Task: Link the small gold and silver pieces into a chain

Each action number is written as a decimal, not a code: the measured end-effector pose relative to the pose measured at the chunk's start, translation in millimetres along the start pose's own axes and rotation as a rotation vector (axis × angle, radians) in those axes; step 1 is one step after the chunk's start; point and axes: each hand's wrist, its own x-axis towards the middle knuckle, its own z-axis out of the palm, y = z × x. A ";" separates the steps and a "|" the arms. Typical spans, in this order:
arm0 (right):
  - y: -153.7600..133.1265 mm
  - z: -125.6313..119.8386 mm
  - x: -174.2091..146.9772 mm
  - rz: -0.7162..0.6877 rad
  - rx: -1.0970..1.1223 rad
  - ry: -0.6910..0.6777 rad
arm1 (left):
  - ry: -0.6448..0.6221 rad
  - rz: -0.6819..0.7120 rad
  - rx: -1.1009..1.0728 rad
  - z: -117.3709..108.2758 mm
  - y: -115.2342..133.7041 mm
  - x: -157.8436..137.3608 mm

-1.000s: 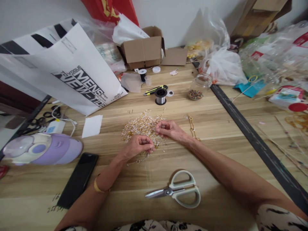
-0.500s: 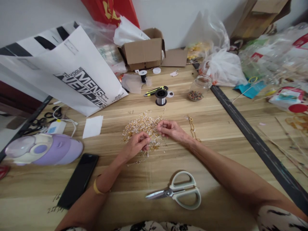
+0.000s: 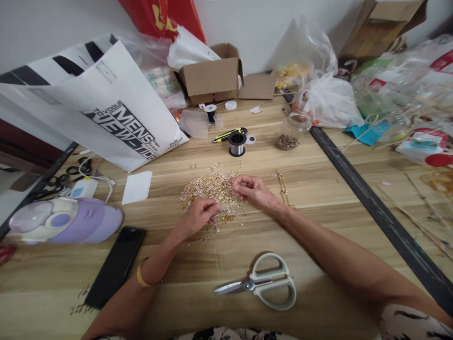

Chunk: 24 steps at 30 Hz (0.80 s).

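A heap of tiny gold and silvery beads or chain pieces point(image 3: 208, 185) lies on the wooden table between my hands. At its near edge, my left hand point(image 3: 201, 215) pinches thumb against forefinger. From beneath those fingers a thin silvery chain point(image 3: 203, 240) trails onto the table. My right hand point(image 3: 250, 190) is closed in a pinch at the right edge of the heap; whatever sits between its fingertips is too small to make out. Grey-handled scissors point(image 3: 260, 282) lie nearer to me, and a gold chain point(image 3: 282, 189) rests just beyond my right wrist.
Behind the heap stand a wire spool point(image 3: 237, 144), a yellow-black cutter point(image 3: 228, 134) and a jar of beads point(image 3: 293, 131). At left are a phone point(image 3: 116, 267), a purple bottle point(image 3: 71, 219) and a paper bag point(image 3: 116, 104). Boxes and plastic bags line the wall.
My left hand has turned slightly, its fingers closer together. My right hand has barely shifted, still pinched by the heap. The objects around them stay in place.
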 end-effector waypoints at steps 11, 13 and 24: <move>-3.9 2.2 0.3 -0.011 0.040 0.024 | 0.080 0.017 0.034 2.4 1.1 -1.7; -3.9 2.2 0.1 -0.022 0.043 0.014 | 0.079 0.025 0.104 1.6 3.0 -2.3; -2.0 0.6 0.3 -0.038 0.036 0.010 | 0.018 0.003 0.147 -2.2 1.7 0.4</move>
